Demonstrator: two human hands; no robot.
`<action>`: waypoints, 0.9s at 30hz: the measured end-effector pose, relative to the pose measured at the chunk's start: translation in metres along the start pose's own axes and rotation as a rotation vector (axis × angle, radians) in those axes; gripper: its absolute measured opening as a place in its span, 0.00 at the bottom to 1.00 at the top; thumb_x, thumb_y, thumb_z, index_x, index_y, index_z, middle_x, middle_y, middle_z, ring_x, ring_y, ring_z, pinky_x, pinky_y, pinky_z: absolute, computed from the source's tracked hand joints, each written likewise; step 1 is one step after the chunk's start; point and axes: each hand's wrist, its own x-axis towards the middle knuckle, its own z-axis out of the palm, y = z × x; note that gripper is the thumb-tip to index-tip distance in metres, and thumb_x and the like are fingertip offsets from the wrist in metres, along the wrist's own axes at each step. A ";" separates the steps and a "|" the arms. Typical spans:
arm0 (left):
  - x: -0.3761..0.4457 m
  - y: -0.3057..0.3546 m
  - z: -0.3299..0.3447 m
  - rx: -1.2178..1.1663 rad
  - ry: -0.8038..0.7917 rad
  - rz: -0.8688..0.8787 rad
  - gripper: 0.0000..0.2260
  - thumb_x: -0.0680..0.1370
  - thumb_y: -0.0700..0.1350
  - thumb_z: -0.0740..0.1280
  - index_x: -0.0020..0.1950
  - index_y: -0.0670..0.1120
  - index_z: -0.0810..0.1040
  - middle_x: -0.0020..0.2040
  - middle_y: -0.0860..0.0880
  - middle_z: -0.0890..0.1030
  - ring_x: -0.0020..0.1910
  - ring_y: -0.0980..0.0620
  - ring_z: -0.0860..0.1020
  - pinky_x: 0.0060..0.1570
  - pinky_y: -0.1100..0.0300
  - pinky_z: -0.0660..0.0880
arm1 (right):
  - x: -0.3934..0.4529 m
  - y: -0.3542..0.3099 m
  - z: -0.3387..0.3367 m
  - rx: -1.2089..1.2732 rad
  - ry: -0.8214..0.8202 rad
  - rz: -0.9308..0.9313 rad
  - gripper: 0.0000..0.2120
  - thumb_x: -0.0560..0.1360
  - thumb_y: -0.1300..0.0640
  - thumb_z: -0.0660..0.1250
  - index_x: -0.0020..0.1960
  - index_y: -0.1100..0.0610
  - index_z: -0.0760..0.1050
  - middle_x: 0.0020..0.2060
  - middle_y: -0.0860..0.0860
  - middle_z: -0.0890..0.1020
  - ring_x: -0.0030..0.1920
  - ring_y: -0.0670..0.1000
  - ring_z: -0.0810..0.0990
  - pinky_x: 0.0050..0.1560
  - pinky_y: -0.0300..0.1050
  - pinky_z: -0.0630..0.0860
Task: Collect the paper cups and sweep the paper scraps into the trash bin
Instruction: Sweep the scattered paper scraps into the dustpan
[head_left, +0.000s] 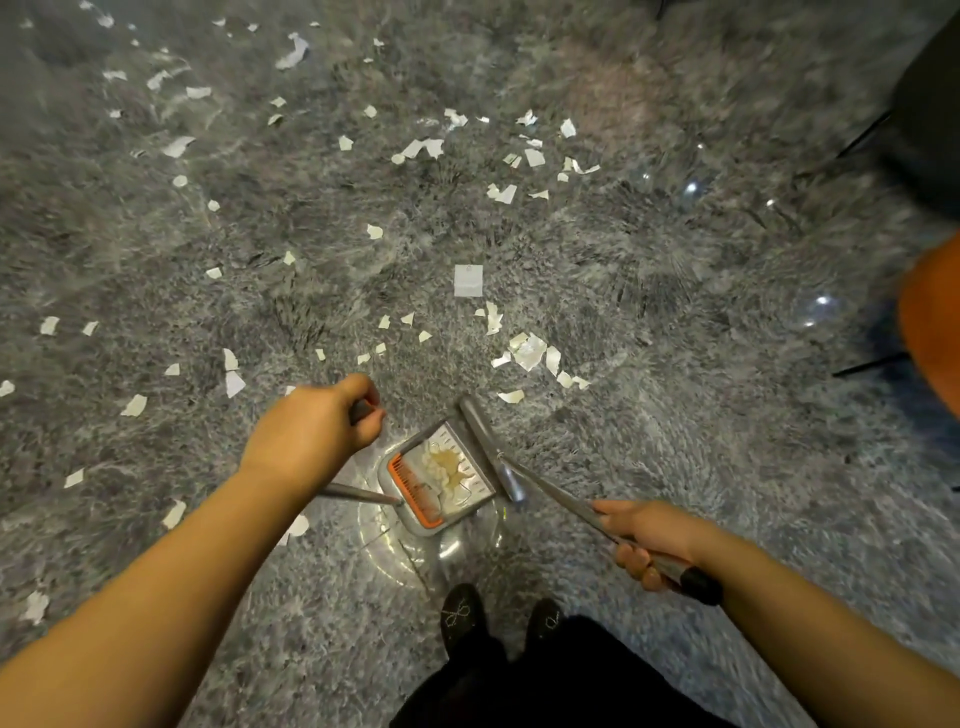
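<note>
Dim warm light, glare spots on glossy floor (691, 188), fisheye-stretched blurred edges

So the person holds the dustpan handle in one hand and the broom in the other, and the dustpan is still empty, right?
Not empty. The head view shows the dustpan already holds paper scraps. The rest is right: the left hand grips its handle and the right hand grips the broom.
</note>
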 end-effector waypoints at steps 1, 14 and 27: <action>0.006 0.001 0.000 -0.004 0.010 -0.002 0.06 0.75 0.52 0.71 0.47 0.51 0.78 0.32 0.47 0.79 0.30 0.44 0.75 0.29 0.60 0.63 | 0.000 -0.004 -0.004 0.025 0.012 -0.012 0.19 0.83 0.59 0.54 0.73 0.49 0.63 0.21 0.52 0.69 0.17 0.46 0.63 0.19 0.32 0.62; 0.133 0.051 0.011 -0.039 -0.059 -0.044 0.06 0.76 0.53 0.69 0.49 0.53 0.77 0.38 0.51 0.82 0.37 0.47 0.80 0.32 0.57 0.75 | 0.017 -0.124 -0.100 0.144 0.118 -0.121 0.21 0.83 0.63 0.53 0.75 0.55 0.60 0.28 0.53 0.66 0.15 0.46 0.64 0.17 0.31 0.61; 0.262 0.098 0.025 0.095 -0.105 -0.074 0.07 0.76 0.55 0.68 0.50 0.53 0.77 0.37 0.51 0.82 0.36 0.46 0.79 0.29 0.61 0.66 | 0.100 -0.264 -0.214 0.081 0.141 -0.084 0.13 0.81 0.68 0.51 0.50 0.57 0.73 0.27 0.54 0.69 0.16 0.46 0.65 0.16 0.32 0.62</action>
